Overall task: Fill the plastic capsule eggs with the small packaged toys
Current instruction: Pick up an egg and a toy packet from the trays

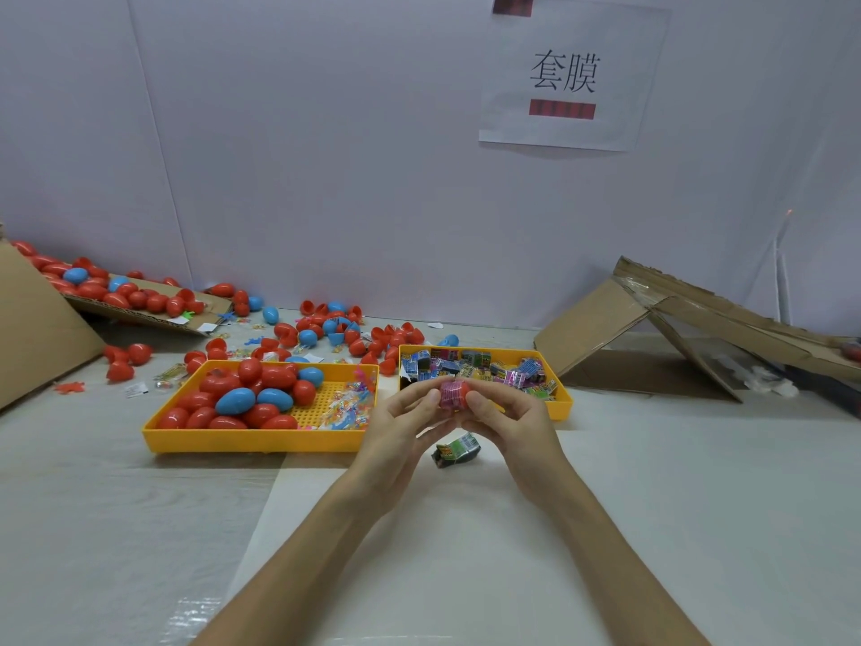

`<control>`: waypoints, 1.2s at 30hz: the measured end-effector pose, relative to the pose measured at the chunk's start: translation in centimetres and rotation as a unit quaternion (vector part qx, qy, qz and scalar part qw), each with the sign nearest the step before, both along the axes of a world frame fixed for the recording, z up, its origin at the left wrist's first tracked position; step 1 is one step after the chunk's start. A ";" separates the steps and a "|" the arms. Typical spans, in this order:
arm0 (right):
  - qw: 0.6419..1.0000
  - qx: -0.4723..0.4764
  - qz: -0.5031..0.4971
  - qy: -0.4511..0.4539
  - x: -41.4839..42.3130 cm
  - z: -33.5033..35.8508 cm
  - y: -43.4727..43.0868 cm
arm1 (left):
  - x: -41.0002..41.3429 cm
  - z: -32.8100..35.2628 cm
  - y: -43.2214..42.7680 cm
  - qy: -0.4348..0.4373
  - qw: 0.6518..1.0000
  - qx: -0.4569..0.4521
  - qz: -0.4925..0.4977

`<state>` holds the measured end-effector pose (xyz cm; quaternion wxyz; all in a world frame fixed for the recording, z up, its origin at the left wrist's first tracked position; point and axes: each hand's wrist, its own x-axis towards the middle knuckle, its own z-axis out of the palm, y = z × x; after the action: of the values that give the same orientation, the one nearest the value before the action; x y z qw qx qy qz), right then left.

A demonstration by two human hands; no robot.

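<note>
Both hands meet above the table just in front of the yellow trays. My left hand point(406, 414) and my right hand point(501, 412) pinch a red egg point(454, 394) between their fingertips; a pink printed wrap covers it. Under the hands a green and black printed wrap point(455, 449) lies on the white sheet. The left yellow tray point(261, 439) carries red and blue closed eggs point(242, 399) and small clear toy packets point(350, 405). The right yellow tray point(564, 397) is full of printed wraps point(484, 369).
Loose red and blue eggs and halves point(321, 329) lie scattered behind the trays. A cardboard flap point(140, 309) at back left carries more eggs. A collapsed cardboard box point(675, 333) stands at the right. A paper sign point(566, 76) hangs on the white wall.
</note>
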<state>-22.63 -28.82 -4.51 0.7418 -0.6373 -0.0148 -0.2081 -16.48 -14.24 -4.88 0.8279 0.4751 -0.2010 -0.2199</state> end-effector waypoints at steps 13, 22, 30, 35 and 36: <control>0.999 -0.005 0.044 -0.022 0.3 -0.3 -0.7 | 0.4 0.1 0.1 0.031 0.999 -0.032 0.009; 0.999 -0.042 0.028 -0.006 0.3 -0.5 -0.7 | 0.4 0.1 0.1 0.008 0.999 -0.017 0.033; 0.995 0.088 -0.027 0.044 0.6 -0.2 -1.1 | 0.3 -0.9 -0.6 -0.194 0.948 0.158 0.196; 0.955 0.268 -0.075 0.102 0.7 0.3 -3.4 | -0.2 -2.5 -0.8 -0.454 0.765 0.439 0.130; 0.953 0.266 -0.069 0.130 0.8 0.5 -3.8 | -0.2 -2.8 -0.8 -0.463 0.741 0.474 0.109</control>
<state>-21.82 -32.58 -3.98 0.8637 -0.4381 0.1819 -0.1705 -16.65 -15.01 -7.63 0.3188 0.8684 -0.3764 0.0516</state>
